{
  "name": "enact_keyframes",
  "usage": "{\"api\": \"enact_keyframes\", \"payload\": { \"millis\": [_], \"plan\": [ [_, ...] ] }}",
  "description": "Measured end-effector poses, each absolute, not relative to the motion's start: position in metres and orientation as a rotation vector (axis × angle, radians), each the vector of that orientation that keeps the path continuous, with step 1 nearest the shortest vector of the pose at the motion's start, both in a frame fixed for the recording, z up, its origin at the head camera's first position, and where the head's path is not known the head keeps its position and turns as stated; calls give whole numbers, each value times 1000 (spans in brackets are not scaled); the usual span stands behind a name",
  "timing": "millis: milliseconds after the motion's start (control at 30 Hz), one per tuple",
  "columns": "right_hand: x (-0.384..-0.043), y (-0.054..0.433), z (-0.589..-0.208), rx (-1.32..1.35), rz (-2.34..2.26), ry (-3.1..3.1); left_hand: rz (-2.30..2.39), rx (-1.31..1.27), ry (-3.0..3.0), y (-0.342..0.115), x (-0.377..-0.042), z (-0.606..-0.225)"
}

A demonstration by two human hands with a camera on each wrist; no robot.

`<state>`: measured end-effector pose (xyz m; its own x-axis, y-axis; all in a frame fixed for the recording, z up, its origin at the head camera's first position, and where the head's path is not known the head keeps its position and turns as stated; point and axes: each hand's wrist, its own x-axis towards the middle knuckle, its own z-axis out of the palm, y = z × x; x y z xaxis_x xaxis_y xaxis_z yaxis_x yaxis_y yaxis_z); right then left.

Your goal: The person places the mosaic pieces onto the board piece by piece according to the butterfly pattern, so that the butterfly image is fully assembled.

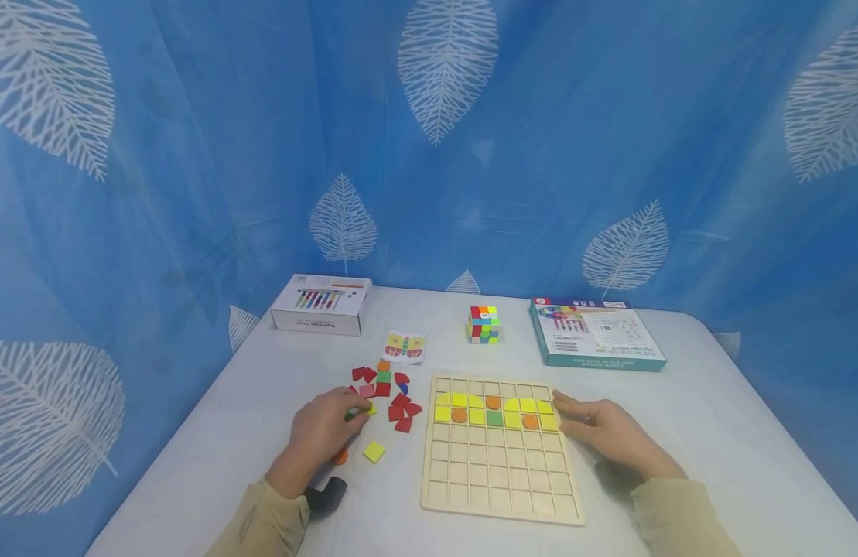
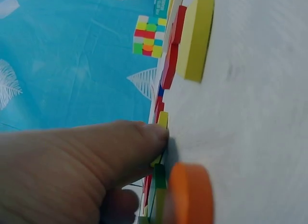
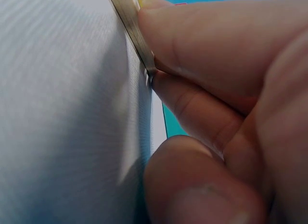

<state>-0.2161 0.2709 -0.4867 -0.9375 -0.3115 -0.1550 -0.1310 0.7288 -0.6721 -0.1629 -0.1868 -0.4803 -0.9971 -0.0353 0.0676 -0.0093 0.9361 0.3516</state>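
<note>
In the head view my left hand (image 1: pixel 324 429) is at the left among loose coloured tiles, thumb and fingers pinching a yellow tile (image 2: pixel 163 119). The left wrist view shows the thumb against it; the fingertips are partly hidden. My right hand (image 1: pixel 606 433) touches the right edge of a wooden grid board (image 1: pixel 498 464) with fairly straight fingers. Across the board's upper rows lie several yellow tiles (image 1: pixel 512 418), orange discs (image 1: pixel 459 415) and a green square (image 1: pixel 494 418). Close to the left hand lie another yellow square (image 1: pixel 374 451) and an orange disc (image 2: pixel 195 192).
Several red pieces (image 1: pixel 397 413) lie left of the board. Behind them is a printed pattern card (image 1: pixel 404 347). A white box (image 1: pixel 321 304), a puzzle cube (image 1: pixel 484 325) and a flat teal-edged box (image 1: pixel 596 333) stand along the back of the white table (image 1: pixel 213 433).
</note>
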Motion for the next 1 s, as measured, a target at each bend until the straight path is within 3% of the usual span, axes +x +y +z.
{"api": "enact_keyframes", "payload": {
  "millis": [433, 733, 1000],
  "plan": [
    [-216, 271, -488, -345, -1000, 2668, -544, 57, -3046, -187, -161, -479],
    [-218, 273, -487, -384, -1004, 2684, -702, 336, -3006, -231, -163, -455],
    [-218, 273, -487, -372, -990, 2692, -725, 299, -3138, -245, -162, -457]
  ]
}}
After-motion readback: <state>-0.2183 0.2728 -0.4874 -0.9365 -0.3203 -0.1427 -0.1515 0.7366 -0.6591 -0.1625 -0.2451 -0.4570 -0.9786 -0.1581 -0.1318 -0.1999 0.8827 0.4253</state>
